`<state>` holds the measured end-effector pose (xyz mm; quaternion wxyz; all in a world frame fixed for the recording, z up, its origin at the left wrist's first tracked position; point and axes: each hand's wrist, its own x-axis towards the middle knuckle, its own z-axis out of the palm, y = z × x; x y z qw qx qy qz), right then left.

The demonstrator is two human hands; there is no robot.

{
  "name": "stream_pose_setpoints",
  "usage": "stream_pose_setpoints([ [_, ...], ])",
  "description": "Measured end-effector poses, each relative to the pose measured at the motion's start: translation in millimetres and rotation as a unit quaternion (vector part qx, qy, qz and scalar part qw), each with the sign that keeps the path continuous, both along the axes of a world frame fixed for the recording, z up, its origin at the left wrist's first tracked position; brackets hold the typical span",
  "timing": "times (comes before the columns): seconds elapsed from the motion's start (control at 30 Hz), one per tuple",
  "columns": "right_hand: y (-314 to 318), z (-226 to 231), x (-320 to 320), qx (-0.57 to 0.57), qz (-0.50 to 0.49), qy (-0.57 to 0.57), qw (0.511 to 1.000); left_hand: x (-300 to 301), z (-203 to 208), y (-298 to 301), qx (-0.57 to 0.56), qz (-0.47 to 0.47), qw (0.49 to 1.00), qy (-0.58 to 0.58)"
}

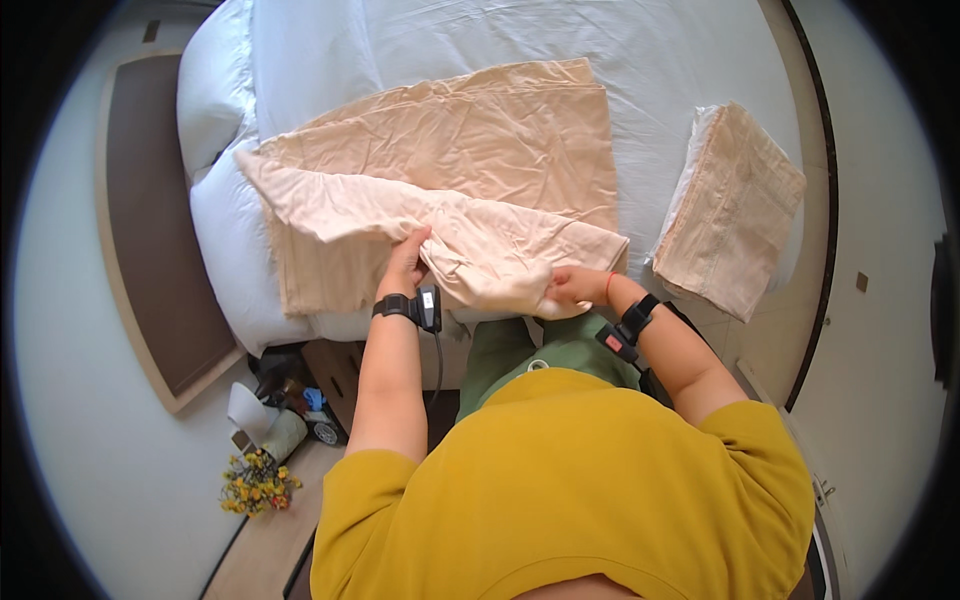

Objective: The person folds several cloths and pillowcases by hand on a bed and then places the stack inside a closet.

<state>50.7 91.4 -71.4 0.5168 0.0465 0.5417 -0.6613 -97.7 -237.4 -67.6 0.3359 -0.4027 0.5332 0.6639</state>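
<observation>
A large peach-coloured cloth [480,130], wrinkled and partly folded over itself, lies across the near side of the bed. It looks like a bed sheet or duvet cover. My left hand [406,258] grips its near layer around the middle, thumb on top and the other fingers hidden underneath. Farther right, my right hand [574,286] is closed on the near right edge of the same cloth. Between my hands the fabric sags in loose folds. A folded peach cloth bundle [735,205] rests to the right, with something clear or white along its left side.
White bedding [680,60] covers the bed, with white pillows [222,240] at its left by a brown headboard [165,230]. A bedside table [300,480] at lower left bears yellow flowers [258,484], a white lamp-like object [250,412] and small items.
</observation>
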Motion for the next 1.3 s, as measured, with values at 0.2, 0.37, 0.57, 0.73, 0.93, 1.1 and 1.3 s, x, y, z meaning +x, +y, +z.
stream_pose_setpoints([
  [0.2, 49, -68, 2, 0.284, -0.055, 0.159, 0.944, 106, -42, -21, 0.046, 0.192, 0.98, -0.03],
  [0.37, 6, -2, -25, 0.232, -0.085, 0.162, 0.955, 177, -18, -44, 0.132, 0.263, 0.954, -0.05],
  [0.57, -76, 32, -2, 0.122, -0.025, 0.475, 0.871, 188, 57, -5, 0.162, 0.278, 0.946, -0.03],
  [0.73, -139, 78, -8, 0.125, 0.025, 0.467, 0.875, 184, 87, -28, 0.2, 0.192, 0.96, 0.027],
  [0.93, -158, 124, 3, 0.166, 0.132, 0.327, 0.921, 188, 87, -103, 0.249, 0.243, 0.936, 0.06],
  [1.1, -136, 152, 34, 0.193, 0.05, 0.182, 0.963, 194, 12, -202, 0.194, 0.364, 0.906, 0.095],
  [1.3, -173, 154, 94, 0.118, -0.083, 0.034, 0.989, 176, -82, -389, -0.031, 0.289, 0.956, 0.022],
])
